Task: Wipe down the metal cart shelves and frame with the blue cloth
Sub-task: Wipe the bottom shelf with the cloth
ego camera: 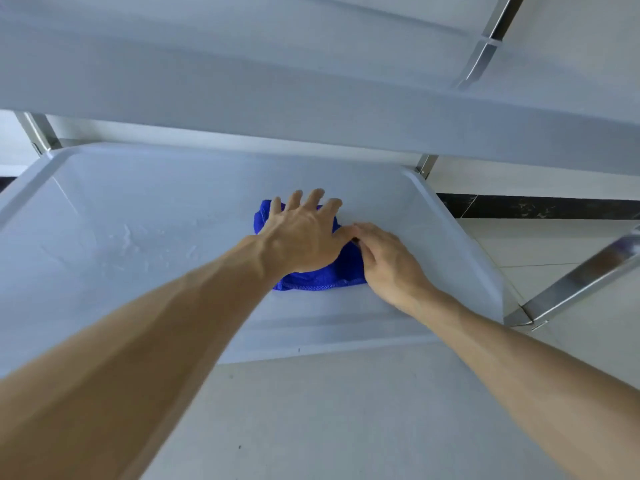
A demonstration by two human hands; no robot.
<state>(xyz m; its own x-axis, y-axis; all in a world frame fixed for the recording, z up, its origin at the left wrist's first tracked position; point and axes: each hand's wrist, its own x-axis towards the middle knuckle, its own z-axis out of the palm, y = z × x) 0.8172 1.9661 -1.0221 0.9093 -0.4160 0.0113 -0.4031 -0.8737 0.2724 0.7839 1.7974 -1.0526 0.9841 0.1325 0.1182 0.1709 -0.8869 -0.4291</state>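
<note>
Pale floor tiles [346,427] run under me, with a dark skirting strip [536,206] along the wall beyond. From my head view I count two cart shelves: the upper shelf [311,98] overhanging the top of the view, and the lower shelf [121,209], a shallow tray with a raised rim. Three shiny frame posts [585,275] show at its corners. One blue cloth [318,277] lies bunched on the lower shelf, right of its middle. My left hand [304,233] presses flat on it, fingers spread and straight. My right hand [388,261] rests at the cloth's right edge, fingers bent toward it; whether they pinch the fabric I cannot tell. Wet streaks [138,240] glisten to the left. I judge the cloth soft, light and limp, so it will bunch unless I keep a broad palm on top; the wet tray looks slippery.
</note>
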